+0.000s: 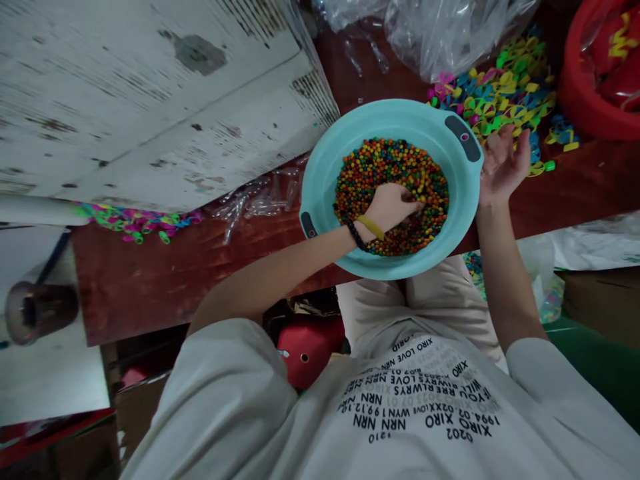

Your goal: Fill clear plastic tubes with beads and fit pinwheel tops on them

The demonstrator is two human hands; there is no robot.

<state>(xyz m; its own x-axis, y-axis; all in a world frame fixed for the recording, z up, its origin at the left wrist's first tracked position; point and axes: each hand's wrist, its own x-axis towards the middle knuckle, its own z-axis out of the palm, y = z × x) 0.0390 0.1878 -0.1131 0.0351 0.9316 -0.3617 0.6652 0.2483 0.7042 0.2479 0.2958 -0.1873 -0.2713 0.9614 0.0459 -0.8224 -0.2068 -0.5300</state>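
A light blue plastic basin holds a layer of small round multicoloured beads. My left hand, with a yellow band and a dark beaded bracelet at its wrist, reaches down into the beads. Its fingers are curled together, and their tips are partly hidden, so what they hold cannot be made out. Beside the basin's right rim is my right hand, palm turned up. Its fingers are loosely bent and apart, with nothing seen in them. Just beyond it lies a heap of colourful small plastic pieces.
The basin's near edge overhangs the dark red table above my lap. Clear plastic bags lie at the back, and a red tub stands far right. More plastic pieces lie at left, near a worn white panel.
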